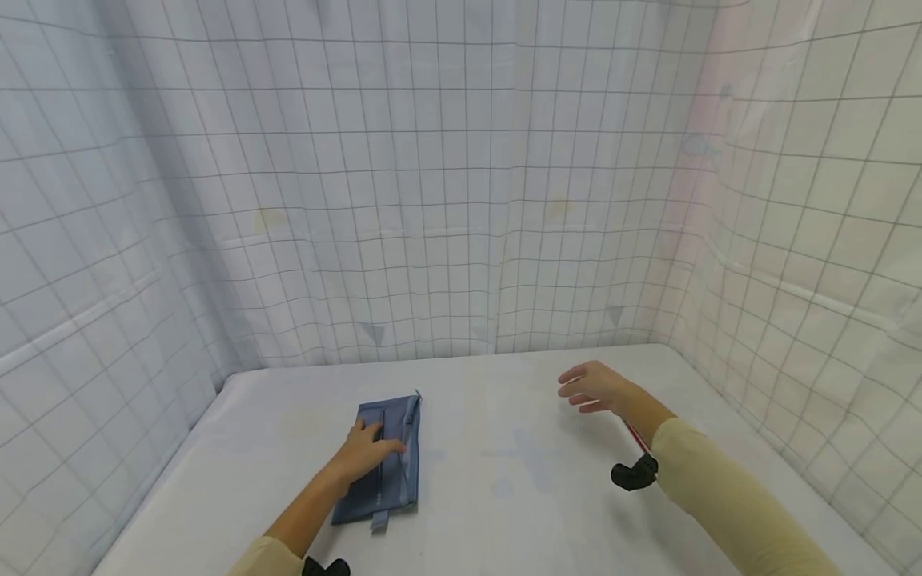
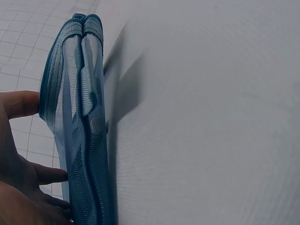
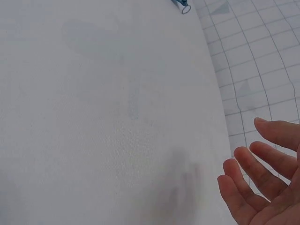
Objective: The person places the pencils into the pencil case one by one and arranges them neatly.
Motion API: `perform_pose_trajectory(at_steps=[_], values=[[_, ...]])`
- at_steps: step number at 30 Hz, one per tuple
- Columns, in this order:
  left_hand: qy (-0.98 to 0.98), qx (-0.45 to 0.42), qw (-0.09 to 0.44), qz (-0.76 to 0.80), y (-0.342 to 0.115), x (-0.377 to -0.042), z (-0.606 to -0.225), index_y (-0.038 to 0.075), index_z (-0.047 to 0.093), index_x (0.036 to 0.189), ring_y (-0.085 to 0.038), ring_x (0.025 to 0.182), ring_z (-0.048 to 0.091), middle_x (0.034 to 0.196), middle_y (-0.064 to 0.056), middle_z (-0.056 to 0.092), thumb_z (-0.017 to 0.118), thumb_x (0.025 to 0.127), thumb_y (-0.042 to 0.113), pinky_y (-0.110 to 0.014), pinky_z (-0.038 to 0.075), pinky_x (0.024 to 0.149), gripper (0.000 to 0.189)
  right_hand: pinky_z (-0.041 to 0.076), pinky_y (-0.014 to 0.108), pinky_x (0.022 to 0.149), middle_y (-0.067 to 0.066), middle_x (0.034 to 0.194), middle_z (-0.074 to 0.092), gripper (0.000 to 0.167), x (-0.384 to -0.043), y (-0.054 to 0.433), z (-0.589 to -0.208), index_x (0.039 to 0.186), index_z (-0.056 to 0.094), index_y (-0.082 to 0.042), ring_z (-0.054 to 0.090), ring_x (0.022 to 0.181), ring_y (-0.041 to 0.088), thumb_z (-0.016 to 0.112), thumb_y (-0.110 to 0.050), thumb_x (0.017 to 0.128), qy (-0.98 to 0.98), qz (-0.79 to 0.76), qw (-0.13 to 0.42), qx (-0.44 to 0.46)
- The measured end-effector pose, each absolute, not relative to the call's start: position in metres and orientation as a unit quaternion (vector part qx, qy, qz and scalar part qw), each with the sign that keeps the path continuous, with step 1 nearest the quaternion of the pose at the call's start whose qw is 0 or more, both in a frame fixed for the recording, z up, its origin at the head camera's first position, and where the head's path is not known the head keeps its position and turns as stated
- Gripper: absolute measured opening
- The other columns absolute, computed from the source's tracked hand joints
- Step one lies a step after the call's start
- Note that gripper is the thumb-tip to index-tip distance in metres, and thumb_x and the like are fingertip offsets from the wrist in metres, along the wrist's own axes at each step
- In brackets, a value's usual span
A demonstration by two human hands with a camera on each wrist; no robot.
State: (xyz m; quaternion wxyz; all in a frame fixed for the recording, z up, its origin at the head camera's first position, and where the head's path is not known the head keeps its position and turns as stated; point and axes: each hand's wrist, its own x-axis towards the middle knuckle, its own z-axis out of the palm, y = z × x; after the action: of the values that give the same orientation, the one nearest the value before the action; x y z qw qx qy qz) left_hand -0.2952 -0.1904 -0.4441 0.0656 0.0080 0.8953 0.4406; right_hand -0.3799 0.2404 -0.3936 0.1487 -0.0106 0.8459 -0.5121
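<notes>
Left grip (image 1: 363, 454) — fingers spread, touching blue pouch (image 1: 396, 480).

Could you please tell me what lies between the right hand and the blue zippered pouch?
In the head view, only bare white tabletop lies between the right hand and the blue zippered pouch.

Your left hand (image 1: 363, 454) rests on a flat, rectangular blue fabric pouch (image 1: 398, 482) with a short blue tab (image 1: 379, 522) at its near edge, lying left of centre on a white table (image 1: 483, 488), while your right hand (image 1: 598, 387), extending from a pale yellow sleeve (image 1: 727, 496), hangs relaxed above the right side; white grid-patterned curtains (image 1: 432, 184) rise behind and on both sides.
</notes>
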Motion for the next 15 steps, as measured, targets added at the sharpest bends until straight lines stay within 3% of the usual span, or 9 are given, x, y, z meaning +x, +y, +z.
perform_pose_trajectory(at_steps=[8, 15], values=[[0.895, 0.007, 0.063, 0.442, -0.191, -0.294, -0.443, -0.014, 0.032, 0.154, -0.062, 0.147, 0.007, 0.162, -0.041, 0.006, 0.068, 0.091, 0.039, -0.076, 0.016, 0.113, 0.09, 0.055, 0.049, 0.094, 0.023, 0.131, 0.064, 0.052, -0.379, 0.263, -0.396, 0.141, 0.052, 0.011, 0.061, 0.121, 0.043, 0.071, -0.011, 0.098, 0.846, -0.513, 0.142, 0.0], [0.897, 0.006, 0.062, 0.437, -0.191, -0.295, -0.446, -0.013, 0.032, 0.154, -0.062, 0.147, 0.008, 0.162, -0.041, 0.007, 0.068, 0.091, 0.04, -0.076, 0.017, 0.112, 0.09, 0.059, 0.039, 0.082, 0.02, 0.121, 0.066, 0.05, -0.379, 0.285, -0.402, 0.139, 0.054, 0.011, 0.065, 0.107, 0.035, 0.071, -0.011, 0.098, 0.856, -0.501, 0.128, 0.025]])
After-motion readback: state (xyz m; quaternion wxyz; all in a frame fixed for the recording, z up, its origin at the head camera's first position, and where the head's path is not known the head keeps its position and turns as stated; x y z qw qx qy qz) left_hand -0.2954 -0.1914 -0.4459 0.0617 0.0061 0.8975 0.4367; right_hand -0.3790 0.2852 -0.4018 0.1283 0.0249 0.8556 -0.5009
